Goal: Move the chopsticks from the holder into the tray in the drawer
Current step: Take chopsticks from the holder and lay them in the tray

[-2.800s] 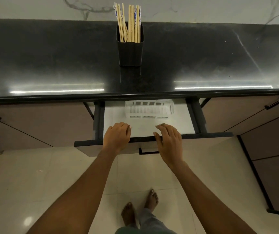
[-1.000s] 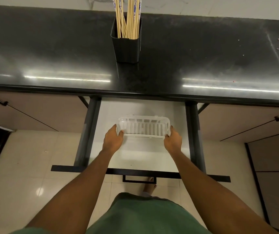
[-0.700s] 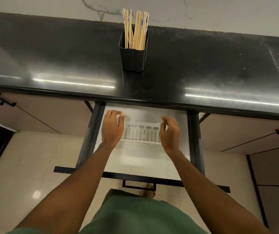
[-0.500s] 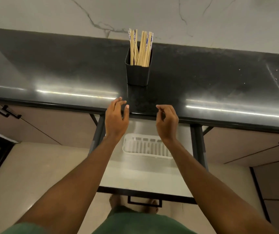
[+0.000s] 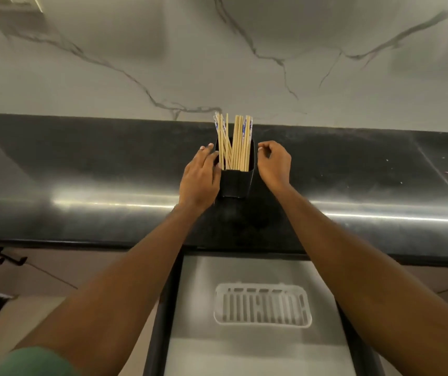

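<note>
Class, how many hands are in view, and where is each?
2. The left hand rests against the black holder's left side; the right hand hovers beside its right, fingers curled.

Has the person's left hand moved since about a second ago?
Yes. It was at the white tray in the drawer; the left hand has gone up over the counter edge and now rests against the black holder.

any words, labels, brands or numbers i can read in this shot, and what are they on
None can be read.
chopsticks: a few have blue-and-white printed wrappers near the tips, too small and blurred to tell if there is writing.
holder: plain black, no label visible.
tray in the drawer: plain white, no marking visible.
</note>
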